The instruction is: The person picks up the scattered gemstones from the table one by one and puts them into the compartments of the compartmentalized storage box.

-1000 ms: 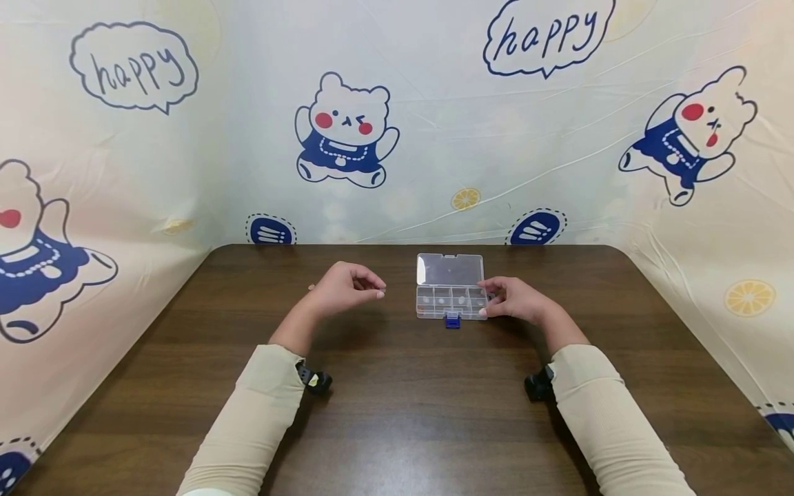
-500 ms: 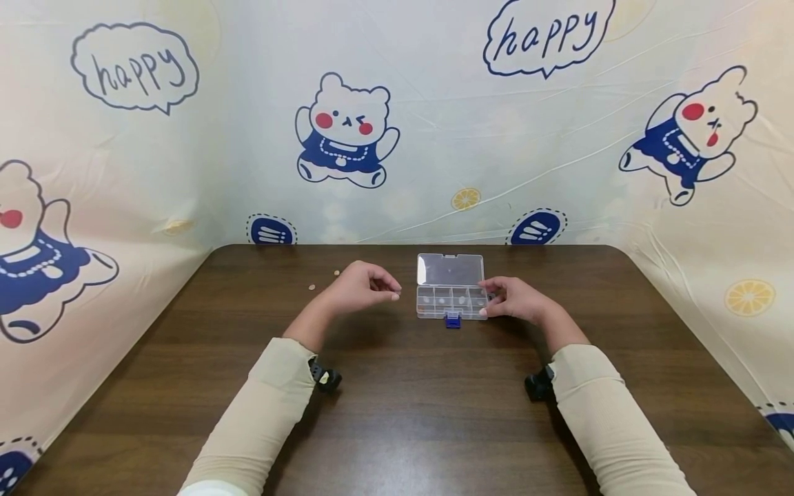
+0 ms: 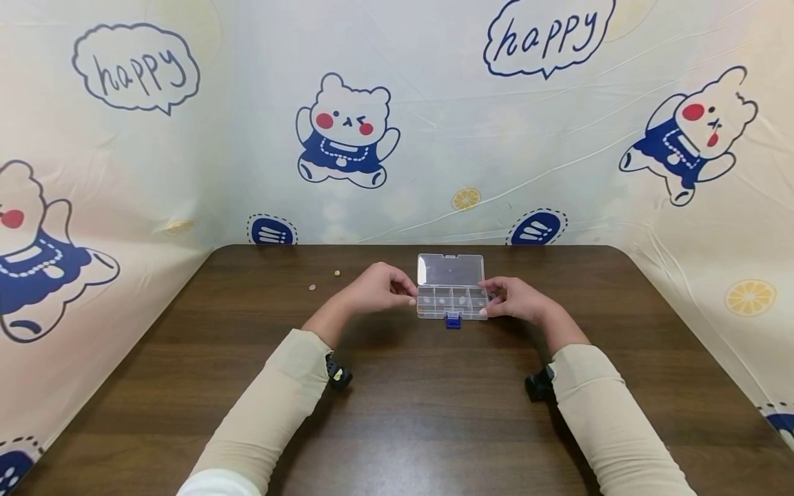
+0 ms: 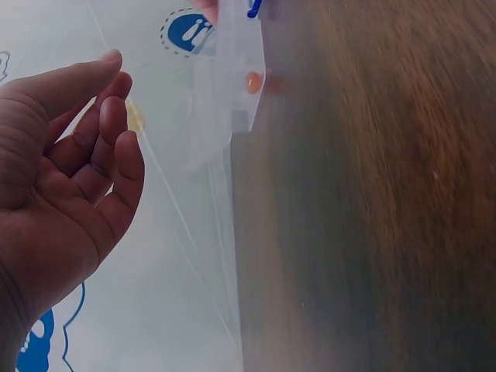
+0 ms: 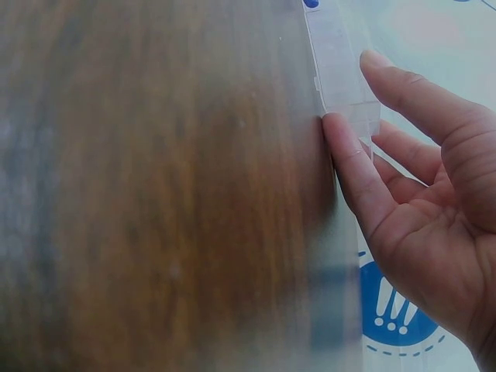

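Observation:
A clear plastic compartment box (image 3: 452,317) stands at the back of the table, its lid (image 3: 449,269) raised and a blue latch (image 3: 453,322) at the front. My right hand (image 3: 516,299) holds the box's right end, thumb at the front corner and fingers against the end wall. At its left end is my left hand (image 3: 380,289), thumb and index fingertips pinched together right at the edge; what they pinch is too small to make out. In the left wrist view an orange bead (image 4: 254,82) shows through the box wall. Pale spots show in several compartments.
Two tiny pieces, one pinkish (image 3: 312,287) and one yellowish (image 3: 338,273), lie on the brown wooden table (image 3: 409,420) left of the left hand. A patterned cloth wall (image 3: 434,138) rises behind the table and along its sides.
My left hand has moved right, from beside the two tiny pieces to the box's left end, with its fingertips kept together. The right hand and the box have stayed in place.

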### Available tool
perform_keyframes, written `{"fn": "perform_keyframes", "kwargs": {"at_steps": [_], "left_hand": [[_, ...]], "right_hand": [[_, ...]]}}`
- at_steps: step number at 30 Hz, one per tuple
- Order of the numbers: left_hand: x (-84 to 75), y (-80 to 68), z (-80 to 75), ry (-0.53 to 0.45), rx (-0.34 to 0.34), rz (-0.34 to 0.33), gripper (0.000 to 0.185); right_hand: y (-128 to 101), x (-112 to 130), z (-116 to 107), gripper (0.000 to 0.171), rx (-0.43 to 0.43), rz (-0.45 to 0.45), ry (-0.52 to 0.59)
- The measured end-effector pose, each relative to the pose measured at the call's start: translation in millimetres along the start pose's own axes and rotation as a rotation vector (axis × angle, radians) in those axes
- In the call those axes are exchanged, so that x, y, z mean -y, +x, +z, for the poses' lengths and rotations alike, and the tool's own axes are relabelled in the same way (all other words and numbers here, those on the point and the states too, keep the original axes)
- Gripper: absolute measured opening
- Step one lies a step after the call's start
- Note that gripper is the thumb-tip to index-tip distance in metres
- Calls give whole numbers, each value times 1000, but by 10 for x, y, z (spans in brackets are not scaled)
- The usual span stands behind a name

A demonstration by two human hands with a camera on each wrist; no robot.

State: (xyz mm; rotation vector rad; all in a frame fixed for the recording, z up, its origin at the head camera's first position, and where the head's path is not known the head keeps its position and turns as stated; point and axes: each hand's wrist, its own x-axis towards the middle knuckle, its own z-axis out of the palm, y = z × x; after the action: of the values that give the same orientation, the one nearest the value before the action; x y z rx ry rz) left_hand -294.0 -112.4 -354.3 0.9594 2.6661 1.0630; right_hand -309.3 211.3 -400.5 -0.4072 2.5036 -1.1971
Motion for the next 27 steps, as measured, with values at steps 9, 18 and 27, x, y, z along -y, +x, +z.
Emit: {"fn": "perform_keyframes", "kwargs": {"at_steps": [9, 18, 27], "left_hand": [[-70, 105, 58, 28, 47, 21, 7], [-141, 249, 79, 77, 75, -5, 5], [-131, 419, 125, 152, 118, 21, 4]], "right_hand": [[8, -9, 3, 72, 3, -1, 12], [-3, -6, 6, 72, 5, -8, 4], [3, 1, 2, 73, 2, -8, 1]]}}
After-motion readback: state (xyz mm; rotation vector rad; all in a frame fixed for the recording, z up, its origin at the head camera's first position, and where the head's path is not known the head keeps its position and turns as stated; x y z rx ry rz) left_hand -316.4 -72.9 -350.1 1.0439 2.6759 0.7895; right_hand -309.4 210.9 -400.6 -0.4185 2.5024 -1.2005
